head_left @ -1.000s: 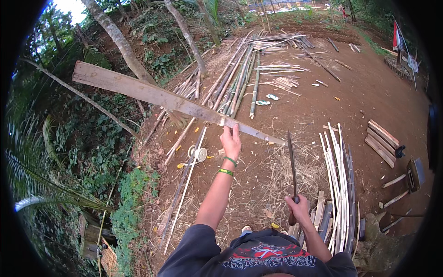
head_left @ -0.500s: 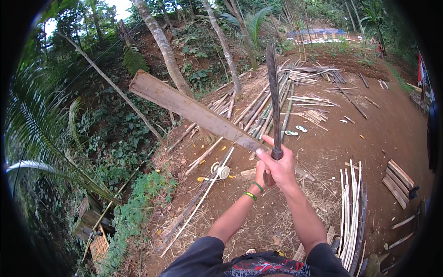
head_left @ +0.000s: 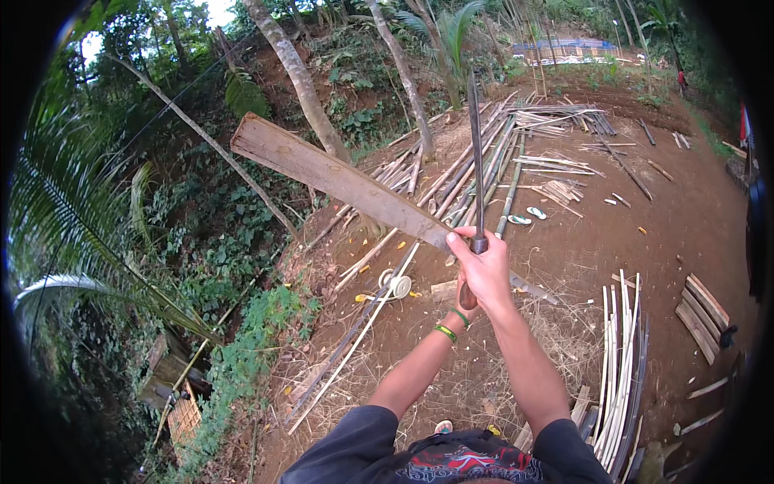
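Observation:
My right hand (head_left: 490, 273) is wrapped round the wooden handle of a machete (head_left: 477, 161), whose long dark blade points up and away. Its thumb lies against the near end of a rough wooden board (head_left: 343, 177), raised at a slant toward the upper left and wider at its far end. My left hand (head_left: 462, 311), with green and yellow bands at the wrist, is closed on the board behind the right hand; most of its fingers are hidden. A pointed strip (head_left: 536, 290) shows past my right wrist, in line with the board; whether they are one piece I cannot tell.
Bamboo poles (head_left: 504, 145) lie heaped ahead, with flip-flops (head_left: 528, 216) nearby. White-wheeled gear (head_left: 397, 284) rests left on the dirt. Pale strips (head_left: 619, 355) and stacked boards (head_left: 700, 319) lie right. A planted slope (head_left: 258, 323) drops off left.
The view has swung slightly left, so the ground things sit farther right. Both hands keep hold of the machete and board; the blade now shows more edge-on.

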Motion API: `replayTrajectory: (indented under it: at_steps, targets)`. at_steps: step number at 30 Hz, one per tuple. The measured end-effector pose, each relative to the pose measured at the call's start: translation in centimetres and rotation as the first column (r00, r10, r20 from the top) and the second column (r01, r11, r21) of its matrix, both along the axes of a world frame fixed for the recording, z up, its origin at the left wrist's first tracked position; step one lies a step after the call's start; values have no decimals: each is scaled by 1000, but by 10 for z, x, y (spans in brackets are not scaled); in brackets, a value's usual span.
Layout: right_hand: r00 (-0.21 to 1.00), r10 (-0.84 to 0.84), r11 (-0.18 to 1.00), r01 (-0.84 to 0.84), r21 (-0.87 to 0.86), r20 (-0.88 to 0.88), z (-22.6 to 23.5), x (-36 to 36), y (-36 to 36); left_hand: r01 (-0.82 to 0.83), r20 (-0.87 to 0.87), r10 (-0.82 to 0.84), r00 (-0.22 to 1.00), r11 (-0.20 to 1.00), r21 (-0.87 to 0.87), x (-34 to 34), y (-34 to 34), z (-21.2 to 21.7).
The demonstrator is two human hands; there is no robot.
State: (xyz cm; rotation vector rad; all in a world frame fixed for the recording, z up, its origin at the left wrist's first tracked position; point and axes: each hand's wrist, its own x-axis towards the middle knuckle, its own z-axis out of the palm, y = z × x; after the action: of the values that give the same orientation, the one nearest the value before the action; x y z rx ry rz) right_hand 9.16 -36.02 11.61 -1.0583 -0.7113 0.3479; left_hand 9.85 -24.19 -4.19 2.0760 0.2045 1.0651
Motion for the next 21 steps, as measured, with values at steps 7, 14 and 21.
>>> replayTrajectory:
  at_steps: [7, 14, 21]
  targets:
    - [994, 111, 993, -110, 35, -13, -12, 8, -15, 101, -91, -108, 990, 992, -80, -97, 23, 40]
    - [985, 173, 982, -171, -79, 28, -25, -12, -26, 493, 665, -418, 619, 866, 85, -197, -33, 258]
    - [958, 279, 947, -265, -183, 58, -47, -61, -29, 818, 563, -705, 430, 568, 87, -258, -43, 309]
